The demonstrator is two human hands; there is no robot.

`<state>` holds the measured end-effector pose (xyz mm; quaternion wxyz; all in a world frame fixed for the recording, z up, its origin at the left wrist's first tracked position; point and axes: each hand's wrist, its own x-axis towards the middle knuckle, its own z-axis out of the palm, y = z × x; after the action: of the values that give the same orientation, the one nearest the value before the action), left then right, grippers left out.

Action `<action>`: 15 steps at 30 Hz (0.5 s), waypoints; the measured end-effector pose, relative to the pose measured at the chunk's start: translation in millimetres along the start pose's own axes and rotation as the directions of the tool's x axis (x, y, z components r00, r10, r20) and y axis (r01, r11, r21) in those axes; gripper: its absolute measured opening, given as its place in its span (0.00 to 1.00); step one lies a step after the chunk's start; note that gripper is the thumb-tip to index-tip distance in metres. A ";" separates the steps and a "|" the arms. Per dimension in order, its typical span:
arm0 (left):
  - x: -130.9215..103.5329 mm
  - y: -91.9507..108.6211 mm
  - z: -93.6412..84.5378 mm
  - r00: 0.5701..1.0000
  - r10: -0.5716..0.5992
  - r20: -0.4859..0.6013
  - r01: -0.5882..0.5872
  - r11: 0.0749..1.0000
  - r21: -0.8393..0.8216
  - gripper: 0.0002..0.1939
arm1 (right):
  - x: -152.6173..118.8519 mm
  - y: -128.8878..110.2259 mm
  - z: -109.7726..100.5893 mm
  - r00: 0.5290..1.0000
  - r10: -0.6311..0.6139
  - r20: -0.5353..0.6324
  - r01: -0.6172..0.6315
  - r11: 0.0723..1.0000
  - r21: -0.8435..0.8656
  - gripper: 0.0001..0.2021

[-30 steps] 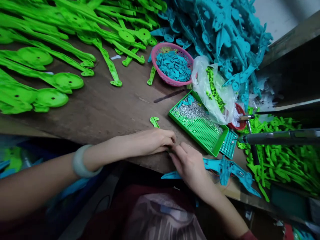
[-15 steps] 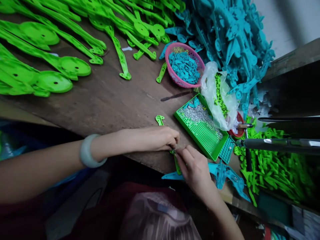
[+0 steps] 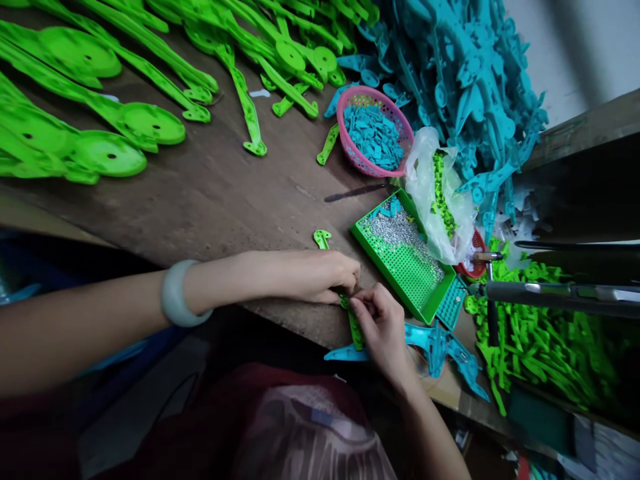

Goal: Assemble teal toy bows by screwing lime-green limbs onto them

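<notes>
My left hand (image 3: 320, 277), with a pale bangle (image 3: 184, 293) at its wrist, is closed at the table's front edge, fingers curled down on a narrow bright green plastic part (image 3: 356, 332). Thumb and fingers of my right hand (image 3: 383, 323) pinch together against the same part, just right of the left fingertips. Whatever small thing may be between them is hidden. A hooked green end (image 3: 321, 239) shows beyond my left hand; I cannot tell whether it belongs to the same part. Below my right hand lies a blue plastic piece (image 3: 345, 353).
A green perforated tray (image 3: 400, 283) holds small metal pieces and blue bits. Behind it stand a pink basket (image 3: 345, 147) of blue pieces and a plastic bag (image 3: 417, 160) of green ones. A powered screwdriver (image 3: 550, 293) juts in from the right. Green and blue parts pile around.
My right hand has shifted slightly left and up, its fingers closing in tighter at the green part. My left hand stays nearly in place. The whole view has shifted a little.
</notes>
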<state>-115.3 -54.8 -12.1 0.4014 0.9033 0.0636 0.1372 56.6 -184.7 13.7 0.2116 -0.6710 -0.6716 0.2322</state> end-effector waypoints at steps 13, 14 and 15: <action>1.9 -4.3 4.4 1.000 0.007 0.000 -0.007 0.998 0.055 0.08 | -6.1 -0.3 11.9 0.999 -0.040 -0.034 0.032 0.980 -0.195 0.10; 1.1 -4.2 3.9 1.000 0.019 0.006 -0.020 0.998 0.060 0.09 | -6.4 -0.3 12.4 0.998 -0.057 -0.040 0.046 0.972 -0.231 0.09; -0.3 -4.2 3.6 1.000 0.021 -0.019 -0.020 0.998 0.066 0.09 | -6.8 -0.2 12.7 0.996 -0.072 -0.047 0.058 0.964 -0.261 0.09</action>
<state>-114.6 -54.7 -17.6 0.3696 0.9152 0.0628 0.1478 48.9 -191.8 3.8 0.1481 -0.6767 -0.7117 0.1166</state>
